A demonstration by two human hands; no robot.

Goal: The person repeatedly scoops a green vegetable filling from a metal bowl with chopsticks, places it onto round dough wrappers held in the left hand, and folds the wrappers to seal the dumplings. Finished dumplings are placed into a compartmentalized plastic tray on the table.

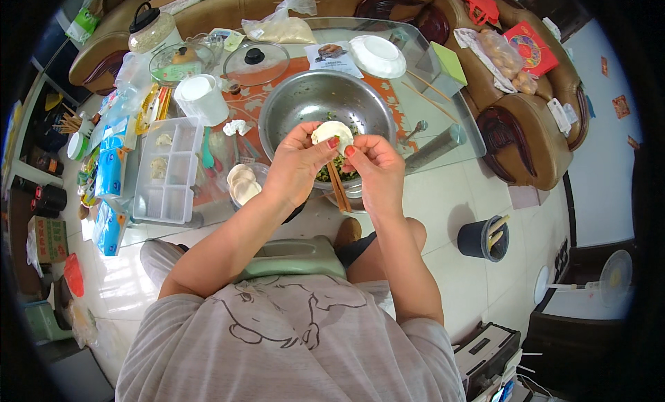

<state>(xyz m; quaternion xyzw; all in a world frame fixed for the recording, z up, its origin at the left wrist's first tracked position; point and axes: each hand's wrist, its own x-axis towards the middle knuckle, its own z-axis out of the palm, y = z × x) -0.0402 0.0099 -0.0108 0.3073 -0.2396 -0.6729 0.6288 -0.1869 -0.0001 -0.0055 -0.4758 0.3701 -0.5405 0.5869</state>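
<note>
Between my two hands is a round dumpling wrapper [333, 134] with a bit of green filling on it. My left hand [298, 163] grips its left side, thumb on top. The fingers of my right hand [375, 168] pinch its right edge. Beneath them stands a large steel bowl [291, 103] of chopped green filling [340, 165], partly hidden by my hands. Wooden chopsticks [337, 186] lean out over the bowl's near rim. To the left, a stack of wrappers [244, 183] rests in a clear container. Several dumplings [158, 168] sit in a divided plastic tray [173, 202].
On the glass table are a glass lid [270, 69], a white plate [377, 56], a white canister [208, 105], a bag of flour-like powder [280, 29] and tissue packs [110, 170]. A dark bin [471, 240] stands on the floor at right. A brown sofa [332, 6] borders the table's far side.
</note>
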